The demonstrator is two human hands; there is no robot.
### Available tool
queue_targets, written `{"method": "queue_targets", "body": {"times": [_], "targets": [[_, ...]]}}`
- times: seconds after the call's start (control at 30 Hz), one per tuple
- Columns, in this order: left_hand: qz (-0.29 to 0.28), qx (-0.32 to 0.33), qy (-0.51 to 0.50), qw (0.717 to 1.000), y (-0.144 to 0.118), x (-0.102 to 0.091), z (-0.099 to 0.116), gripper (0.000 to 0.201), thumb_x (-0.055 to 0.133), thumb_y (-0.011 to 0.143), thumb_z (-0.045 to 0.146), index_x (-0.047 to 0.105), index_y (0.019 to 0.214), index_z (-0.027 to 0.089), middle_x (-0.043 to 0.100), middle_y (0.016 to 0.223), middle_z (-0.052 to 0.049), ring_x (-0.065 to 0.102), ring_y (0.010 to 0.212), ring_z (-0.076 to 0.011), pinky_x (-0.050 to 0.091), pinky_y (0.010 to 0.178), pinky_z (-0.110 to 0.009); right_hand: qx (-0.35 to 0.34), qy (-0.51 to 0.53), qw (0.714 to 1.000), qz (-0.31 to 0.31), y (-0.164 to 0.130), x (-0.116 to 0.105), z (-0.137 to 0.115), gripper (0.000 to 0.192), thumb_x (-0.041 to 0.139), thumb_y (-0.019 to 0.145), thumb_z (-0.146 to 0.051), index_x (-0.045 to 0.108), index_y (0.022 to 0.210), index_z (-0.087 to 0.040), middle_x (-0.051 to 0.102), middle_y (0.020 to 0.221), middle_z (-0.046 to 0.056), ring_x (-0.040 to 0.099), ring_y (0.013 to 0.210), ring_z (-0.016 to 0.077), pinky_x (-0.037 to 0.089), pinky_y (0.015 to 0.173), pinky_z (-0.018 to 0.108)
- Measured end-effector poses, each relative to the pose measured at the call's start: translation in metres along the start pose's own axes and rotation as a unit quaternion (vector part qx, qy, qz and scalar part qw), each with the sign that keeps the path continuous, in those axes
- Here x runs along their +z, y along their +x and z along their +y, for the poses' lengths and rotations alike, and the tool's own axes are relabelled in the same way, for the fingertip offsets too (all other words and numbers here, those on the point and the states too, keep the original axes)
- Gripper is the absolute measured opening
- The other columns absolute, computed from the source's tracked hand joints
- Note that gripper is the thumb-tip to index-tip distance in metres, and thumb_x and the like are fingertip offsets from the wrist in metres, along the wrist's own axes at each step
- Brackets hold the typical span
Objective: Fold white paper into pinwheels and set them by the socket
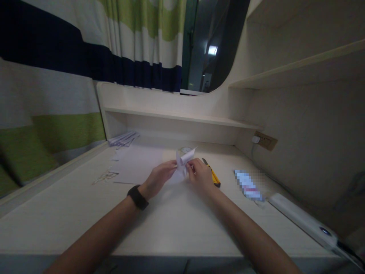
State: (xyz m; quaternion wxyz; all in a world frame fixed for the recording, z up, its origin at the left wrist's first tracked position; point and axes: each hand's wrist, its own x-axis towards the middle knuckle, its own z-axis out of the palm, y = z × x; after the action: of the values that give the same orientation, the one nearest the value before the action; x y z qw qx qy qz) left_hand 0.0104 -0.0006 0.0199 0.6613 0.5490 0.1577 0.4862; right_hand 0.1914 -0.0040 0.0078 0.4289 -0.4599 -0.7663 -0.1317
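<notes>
My left hand (pixel 162 175) and my right hand (pixel 199 173) meet near the middle of the desk, both closed on a small piece of white paper (pixel 186 156). The paper is curled at its upper edge and stands up between the fingers. Just right of my right hand lies a yellow and black utility knife (pixel 215 178), its blade end pointing away from me. A roll of tape (pixel 186 150), partly hidden, seems to lie behind the held paper. Left of my left hand rest flat sheets of white paper (pixel 137 161).
Folded paper strips (pixel 124 139) are piled at the back left, with thin scraps (pixel 106 176) nearer. On the right are a phone (pixel 248 185) and a long white device (pixel 303 219) with a cable. A low shelf (pixel 176 116) runs along the back, beside a wall socket (pixel 266 140).
</notes>
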Motion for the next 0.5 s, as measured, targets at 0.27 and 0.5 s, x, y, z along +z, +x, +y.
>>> {"method": "queue_targets", "body": {"times": [0.27,0.5], "targets": [[0.049,0.003,0.104,0.993,0.004,-0.005,-0.003,0.031,0.065,0.077,0.033,0.068,0.099,0.012,0.068,0.094,-0.011,0.06,0.084,-0.0208,0.043,0.079,-0.035,0.029,0.08,0.996,-0.003,0.002,0.001,-0.002,0.014,0.048,0.087,-0.025,0.058,0.08,-0.019,0.061,0.077,0.004,0.056,0.069,0.0158,0.041,0.066,0.026],[0.1,0.001,0.259,0.961,0.009,-0.016,-0.012,0.023,0.061,0.077,0.038,0.063,0.08,0.015,0.062,0.077,-0.005,0.056,0.072,-0.019,0.042,0.061,-0.029,0.049,0.13,0.99,-0.015,0.001,0.003,-0.005,0.013,0.048,0.086,-0.026,0.058,0.08,-0.019,0.06,0.074,0.002,0.054,0.063,0.0136,0.04,0.06,0.024]]}}
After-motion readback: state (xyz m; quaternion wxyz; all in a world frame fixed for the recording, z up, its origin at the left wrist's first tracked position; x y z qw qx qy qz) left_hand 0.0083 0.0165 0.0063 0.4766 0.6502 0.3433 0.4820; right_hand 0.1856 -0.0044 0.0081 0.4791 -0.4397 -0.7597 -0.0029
